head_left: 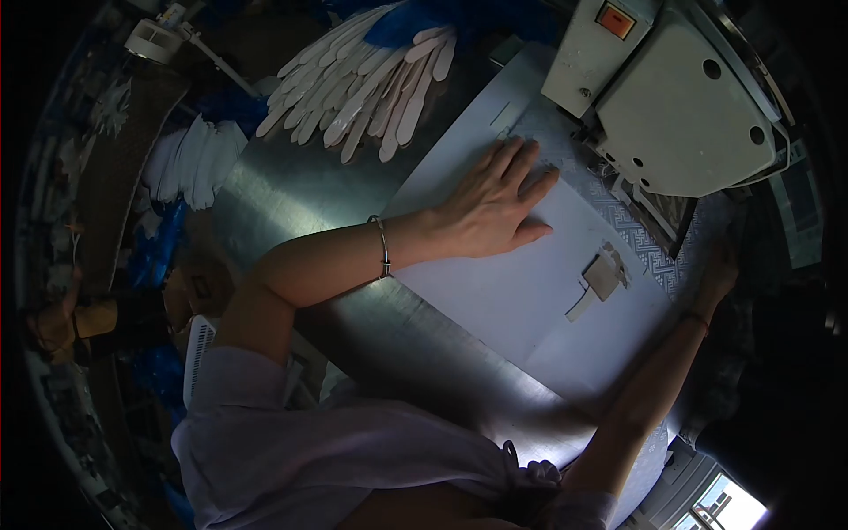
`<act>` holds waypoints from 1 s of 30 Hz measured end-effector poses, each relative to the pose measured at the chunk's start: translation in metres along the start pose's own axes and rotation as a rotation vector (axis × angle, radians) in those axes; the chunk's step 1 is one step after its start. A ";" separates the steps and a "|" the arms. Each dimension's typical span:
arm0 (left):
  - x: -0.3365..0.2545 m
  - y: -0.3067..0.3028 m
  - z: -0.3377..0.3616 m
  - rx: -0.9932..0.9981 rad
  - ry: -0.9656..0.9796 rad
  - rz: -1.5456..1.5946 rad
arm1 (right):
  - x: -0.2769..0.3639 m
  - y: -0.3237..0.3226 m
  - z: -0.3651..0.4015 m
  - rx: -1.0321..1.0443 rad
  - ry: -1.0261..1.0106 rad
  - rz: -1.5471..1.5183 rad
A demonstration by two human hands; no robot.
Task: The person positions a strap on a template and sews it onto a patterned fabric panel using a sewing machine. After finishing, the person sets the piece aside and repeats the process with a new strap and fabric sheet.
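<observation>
My left hand (495, 201) lies flat with its fingers spread on a large pale sheet (530, 291), near the sewing machine head (685, 97). A metal bangle circles that wrist. Patterned fabric (649, 247) shows along the sheet's far edge and under the machine. At the right, in shadow, my right hand (720, 269) is beside the patterned fabric; its fingers are too dark to make out. A small grey-brown square piece (602, 276) with a pale strip rests on the sheet between my hands.
A fanned pile of long pale strips (362, 84) lies at the back of the metal tabletop (309, 190). More white pieces (194, 159) are at the left. Another person's arm (57, 318) shows at the far left. A window glows at the lower right.
</observation>
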State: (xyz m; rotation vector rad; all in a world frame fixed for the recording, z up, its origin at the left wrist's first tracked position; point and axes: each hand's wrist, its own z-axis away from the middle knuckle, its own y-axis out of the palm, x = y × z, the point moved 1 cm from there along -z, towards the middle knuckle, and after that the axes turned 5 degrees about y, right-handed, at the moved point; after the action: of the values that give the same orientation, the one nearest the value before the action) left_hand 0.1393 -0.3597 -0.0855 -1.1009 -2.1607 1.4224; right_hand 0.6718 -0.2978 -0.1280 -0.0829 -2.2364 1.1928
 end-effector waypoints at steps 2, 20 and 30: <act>0.000 -0.001 0.000 -0.004 -0.002 -0.003 | -0.005 -0.002 -0.004 0.026 0.031 0.003; 0.013 -0.031 -0.014 0.247 -0.027 -0.006 | 0.047 -0.045 0.024 0.491 0.143 -0.384; 0.013 -0.030 -0.014 0.254 -0.013 -0.012 | 0.053 -0.040 0.036 0.344 0.122 -0.502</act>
State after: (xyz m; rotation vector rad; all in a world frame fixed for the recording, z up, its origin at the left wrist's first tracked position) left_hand 0.1267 -0.3476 -0.0543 -0.9861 -1.9248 1.6476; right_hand 0.6175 -0.3313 -0.0874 0.4991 -1.7677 1.2223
